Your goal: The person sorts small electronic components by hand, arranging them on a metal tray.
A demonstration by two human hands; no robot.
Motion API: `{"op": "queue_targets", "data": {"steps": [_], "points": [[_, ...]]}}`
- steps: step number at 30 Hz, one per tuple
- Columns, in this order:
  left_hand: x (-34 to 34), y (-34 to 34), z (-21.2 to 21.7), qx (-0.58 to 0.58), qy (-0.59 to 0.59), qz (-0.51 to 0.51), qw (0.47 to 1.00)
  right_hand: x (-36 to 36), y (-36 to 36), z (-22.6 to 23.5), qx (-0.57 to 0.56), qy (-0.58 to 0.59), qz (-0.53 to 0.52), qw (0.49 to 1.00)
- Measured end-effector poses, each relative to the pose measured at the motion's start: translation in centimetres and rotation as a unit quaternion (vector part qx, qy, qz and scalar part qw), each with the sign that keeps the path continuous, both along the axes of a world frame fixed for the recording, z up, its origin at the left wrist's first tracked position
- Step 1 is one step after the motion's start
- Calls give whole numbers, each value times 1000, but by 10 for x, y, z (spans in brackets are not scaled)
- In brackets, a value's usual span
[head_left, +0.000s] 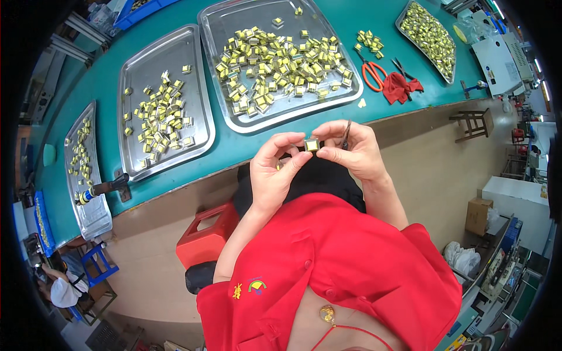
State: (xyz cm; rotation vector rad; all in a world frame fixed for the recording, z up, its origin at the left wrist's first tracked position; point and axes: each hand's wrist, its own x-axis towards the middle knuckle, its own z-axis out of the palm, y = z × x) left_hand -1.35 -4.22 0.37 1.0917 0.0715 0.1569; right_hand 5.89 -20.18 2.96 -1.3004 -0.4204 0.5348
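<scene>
Between the fingertips of both my hands is a small transformer-like part [312, 144], square, with a yellow face and metal edges. My left hand [270, 171] pinches its left side, and another bit of yellow shows among the curled fingers of that hand. On the other side, the thumb and forefinger of my right hand [358, 153] close on the part. A slim dark tool [346, 136] sticks up from the right fingers; its kind is hard to make out. Just beyond my hands, a large metal tray [239, 127] holds many similar yellow parts on the green table [228, 149].
Left of it are a second tray [206, 111] and a narrow tray [104, 219], with a clamp-like fixture [111, 187] nearby. Rightward lie loose parts [370, 43], orange-handled pliers [373, 75], a red cloth [400, 89] and a heaped tray [430, 41]. A red stool [205, 234] stands below.
</scene>
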Motion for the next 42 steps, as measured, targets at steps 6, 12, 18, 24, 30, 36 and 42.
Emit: {"op": "queue_targets", "data": {"steps": [6, 12, 18, 24, 30, 36, 42], "points": [[2, 3, 3, -174, 81, -108, 975, 2, 5, 0, -55, -183, -3, 981], [2, 3, -2, -258, 109, -104, 954, 0, 5, 4, -88, -161, -41, 982], [3, 4, -2, -249, 73, -128, 957, 2, 6, 3, -101, -204, -27, 973], [3, 5, -4, -107, 67, -64, 990, 19, -4, 1, -109, -113, -83, 984], [9, 4, -5, -88, 44, -42, 994, 70, -19, -19, -257, -235, -195, 917], [11, 6, -8, -126, 90, -48, 987, 90, -6, -26, -409, -371, -188, 812], [14, 10, -8, -138, 80, -44, 986, 88, 8, -16, -415, -388, -194, 799]]}}
